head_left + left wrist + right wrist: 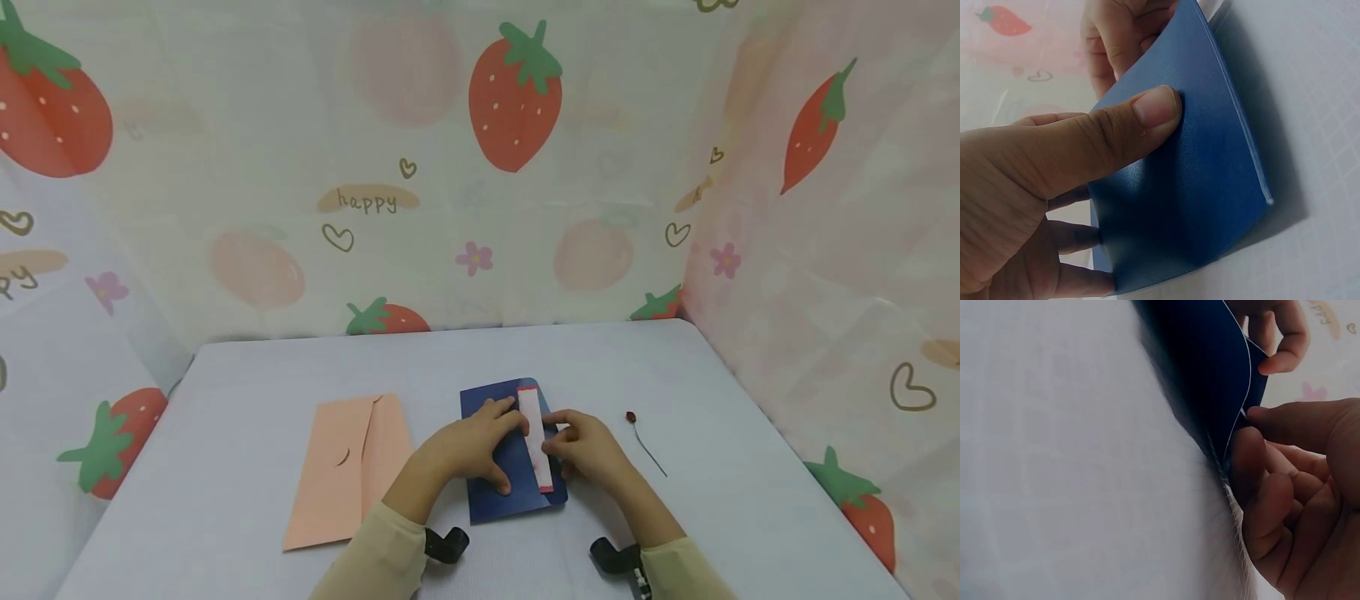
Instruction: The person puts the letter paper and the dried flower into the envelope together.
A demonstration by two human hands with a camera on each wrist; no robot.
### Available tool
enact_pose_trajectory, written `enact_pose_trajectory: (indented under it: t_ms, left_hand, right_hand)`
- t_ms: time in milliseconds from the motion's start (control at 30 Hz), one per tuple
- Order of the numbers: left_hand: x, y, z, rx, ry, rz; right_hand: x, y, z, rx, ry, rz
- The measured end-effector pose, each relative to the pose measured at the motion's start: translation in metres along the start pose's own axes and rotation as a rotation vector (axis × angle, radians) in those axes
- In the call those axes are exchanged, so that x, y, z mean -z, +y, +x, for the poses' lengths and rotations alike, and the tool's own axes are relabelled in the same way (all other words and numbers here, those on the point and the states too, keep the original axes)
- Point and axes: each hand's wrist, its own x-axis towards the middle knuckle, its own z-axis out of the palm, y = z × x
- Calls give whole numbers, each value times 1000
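A dark blue folded card lies in the middle of the table with its right part raised. Along it runs a narrow white strip with pink ends. My left hand grips the card from the left; in the left wrist view its thumb presses the blue face while its fingers reach the card's edge. From the right, my right hand pinches the card's free edge beside the strip between thumb and forefinger. The right wrist view shows a gap between two blue layers by those fingertips.
To the left lies a peach envelope with a small dark curved mark. A small dried flower on a thin stem lies at the right. Strawberry-patterned cloth hangs behind and beside the white table.
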Motion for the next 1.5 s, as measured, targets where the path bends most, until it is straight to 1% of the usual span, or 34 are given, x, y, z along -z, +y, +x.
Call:
enact_pose_trajectory:
  t_ms: [167,567,700,1033,1300,1500]
  left_hand:
    - [1,1,-1,3,-4,-5]
    - [1,1,-1,3,-3,-2]
    - [1,1,-1,-3,-1,-6]
    - [2,1,-2,-9,0,0]
    - [0,-1,0,-15,0,8]
    - [1,0,0,-8,-2,1]
  right_hand:
    - [0,0,-1,16,-40,6]
    - [-5,0,-1,77,-81,-1]
    - [-9,0,-1,88,-86,0]
    - [-16,-1,0,113,-76,-39]
    - [-20,-2,0,100,-86,-39]
    - [-21,-4,0,113,-102,-53]
